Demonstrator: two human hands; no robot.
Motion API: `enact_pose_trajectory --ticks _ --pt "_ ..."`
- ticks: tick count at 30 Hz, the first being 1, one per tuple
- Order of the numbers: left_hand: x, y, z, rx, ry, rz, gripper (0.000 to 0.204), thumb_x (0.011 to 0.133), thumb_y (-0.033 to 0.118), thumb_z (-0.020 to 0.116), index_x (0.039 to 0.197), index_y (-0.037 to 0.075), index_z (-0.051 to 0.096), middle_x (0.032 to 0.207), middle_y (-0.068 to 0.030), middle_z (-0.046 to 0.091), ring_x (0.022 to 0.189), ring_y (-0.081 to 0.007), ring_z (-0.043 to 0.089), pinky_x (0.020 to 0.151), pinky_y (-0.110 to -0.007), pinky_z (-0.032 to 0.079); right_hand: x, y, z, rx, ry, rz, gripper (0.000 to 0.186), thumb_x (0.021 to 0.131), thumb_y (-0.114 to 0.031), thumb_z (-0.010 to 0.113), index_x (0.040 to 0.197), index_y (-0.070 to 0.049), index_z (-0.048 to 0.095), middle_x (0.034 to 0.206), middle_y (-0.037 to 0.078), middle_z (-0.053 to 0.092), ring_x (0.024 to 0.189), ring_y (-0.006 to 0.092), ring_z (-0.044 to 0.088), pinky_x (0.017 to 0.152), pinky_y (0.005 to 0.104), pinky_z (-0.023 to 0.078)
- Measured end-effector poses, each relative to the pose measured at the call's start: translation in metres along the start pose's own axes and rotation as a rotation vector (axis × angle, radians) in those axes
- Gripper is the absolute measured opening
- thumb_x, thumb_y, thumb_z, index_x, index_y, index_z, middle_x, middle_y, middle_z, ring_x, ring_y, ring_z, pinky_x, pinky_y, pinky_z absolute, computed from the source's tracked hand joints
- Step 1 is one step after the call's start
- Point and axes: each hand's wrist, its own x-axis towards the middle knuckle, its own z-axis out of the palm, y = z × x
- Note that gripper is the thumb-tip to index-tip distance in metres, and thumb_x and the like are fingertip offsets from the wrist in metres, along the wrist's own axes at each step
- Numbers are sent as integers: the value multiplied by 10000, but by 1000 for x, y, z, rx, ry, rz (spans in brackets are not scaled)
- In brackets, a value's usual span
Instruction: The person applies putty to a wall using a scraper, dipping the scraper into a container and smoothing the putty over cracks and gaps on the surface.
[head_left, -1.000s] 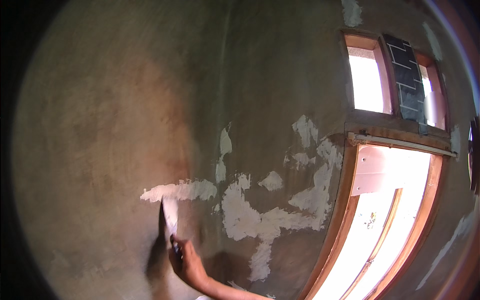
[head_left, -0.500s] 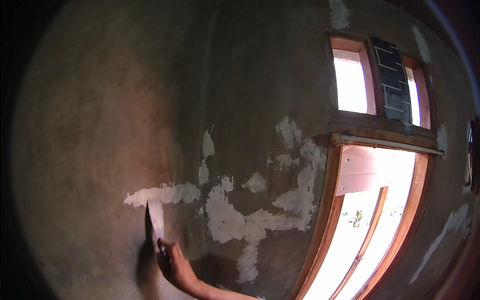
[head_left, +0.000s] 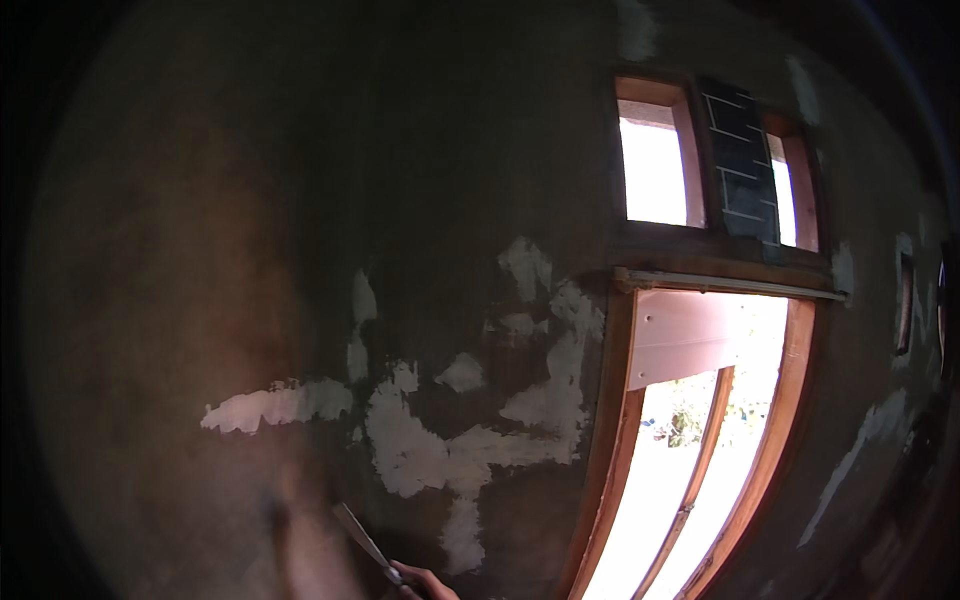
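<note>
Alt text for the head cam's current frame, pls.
A right hand, cut off by the bottom edge, holds a scraper in front of a dim brownish-grey wall marked with rough white patches. To the right, a tall, bright opening with a wooden frame sits below two small windows.

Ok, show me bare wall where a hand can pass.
Bare wall: left of the leftmost white patch, and left of the upper windows. Crowded: between that patch and the wooden frame, with clustered patches; right hand and scraper below.
</note>
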Motion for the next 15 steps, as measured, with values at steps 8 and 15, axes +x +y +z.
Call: enact_pose_trajectory --ticks 8,15 --pt "19 9 1 49 -72 25 234 1058 302 541 1004 76 563 581 5 507 386 -100 428 357 -284 332 -72 12 -77 -103 307 74 304 1028 -132 615 1320 -60 567 891 9 643 666 48 531 567 227 442" --pt "53 -1 13 38 -186 -103 202 1053 301 542 1047 100 559 593 18 491 385 -97 414 351 -283 319 -127 42 -107 -68 673 276 302 1019 -152 634 1299 -52 580 943 49 675 679 73 579 577 233 472"
